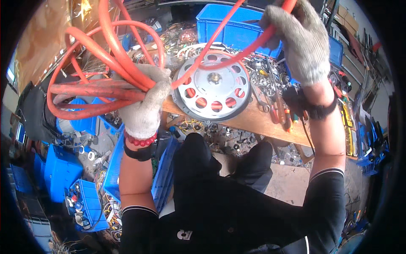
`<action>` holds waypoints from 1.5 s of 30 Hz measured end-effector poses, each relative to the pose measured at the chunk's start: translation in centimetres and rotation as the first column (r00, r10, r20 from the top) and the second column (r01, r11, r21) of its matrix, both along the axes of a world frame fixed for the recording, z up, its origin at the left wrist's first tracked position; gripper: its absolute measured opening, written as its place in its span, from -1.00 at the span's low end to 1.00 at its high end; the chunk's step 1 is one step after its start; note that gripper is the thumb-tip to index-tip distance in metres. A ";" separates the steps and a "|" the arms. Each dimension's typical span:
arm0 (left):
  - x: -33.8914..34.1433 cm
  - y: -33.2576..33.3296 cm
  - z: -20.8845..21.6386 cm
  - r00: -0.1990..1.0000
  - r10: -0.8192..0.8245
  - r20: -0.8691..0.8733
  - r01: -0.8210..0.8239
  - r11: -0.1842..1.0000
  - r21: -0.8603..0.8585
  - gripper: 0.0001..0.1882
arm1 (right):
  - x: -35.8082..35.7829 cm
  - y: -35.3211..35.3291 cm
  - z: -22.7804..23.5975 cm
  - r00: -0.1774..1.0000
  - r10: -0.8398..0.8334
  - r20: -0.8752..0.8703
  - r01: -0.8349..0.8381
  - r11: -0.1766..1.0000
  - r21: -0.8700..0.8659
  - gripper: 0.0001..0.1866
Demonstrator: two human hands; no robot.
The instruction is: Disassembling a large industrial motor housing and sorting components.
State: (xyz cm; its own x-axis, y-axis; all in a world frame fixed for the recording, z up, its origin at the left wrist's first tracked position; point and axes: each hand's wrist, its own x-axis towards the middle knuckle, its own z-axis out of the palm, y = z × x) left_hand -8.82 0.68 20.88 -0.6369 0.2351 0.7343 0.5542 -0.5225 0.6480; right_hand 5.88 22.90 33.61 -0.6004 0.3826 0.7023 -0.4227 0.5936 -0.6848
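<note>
My left hand [148, 108], in a knitted work glove, is closed round several loops of a thick orange-red hose [99, 53]. The loops fan out to the left of the wrist and up past the top edge. A strand runs from that bundle across to my right hand [306, 51], also gloved and raised at the upper right, whose fingers are bent round the hose. Below the strand lies a round silvery reel [215, 91] with a ring of holes; red shows through several of them. Neither hand touches the reel.
The reel rests on a wooden bench [262, 120]. Pliers and screwdrivers [287, 120] lie to its right among small metal parts. A blue crate [232, 25] stands behind; more blue bins [63, 171] and scattered scrap surround my legs at the lower left.
</note>
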 end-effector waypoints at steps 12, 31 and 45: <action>3.8 -1.7 1.5 0.928 -0.341 0.151 0.368 0.903 -0.222 -0.72 | 2.2 -6.4 -12.8 0.986 0.102 0.132 -0.164 0.743 0.649 -0.73; 3.3 -1.7 0.2 0.951 -0.227 0.210 0.261 0.953 -0.153 -0.46 | -9.4 15.3 -19.1 0.570 -0.476 0.670 0.307 0.879 0.364 -0.39; 3.3 -1.8 1.8 0.988 -0.149 0.044 0.151 0.862 -0.484 -0.66 | -6.7 16.8 -23.8 0.754 0.253 0.606 0.089 0.875 -0.476 -0.71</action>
State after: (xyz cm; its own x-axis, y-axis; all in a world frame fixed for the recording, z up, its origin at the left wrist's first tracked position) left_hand -5.50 -1.16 22.72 -0.5685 0.6535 0.4998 0.4909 -0.2181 0.8435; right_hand -0.81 39.73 9.79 -0.8758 0.4727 -0.0982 0.1796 0.1302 -0.9751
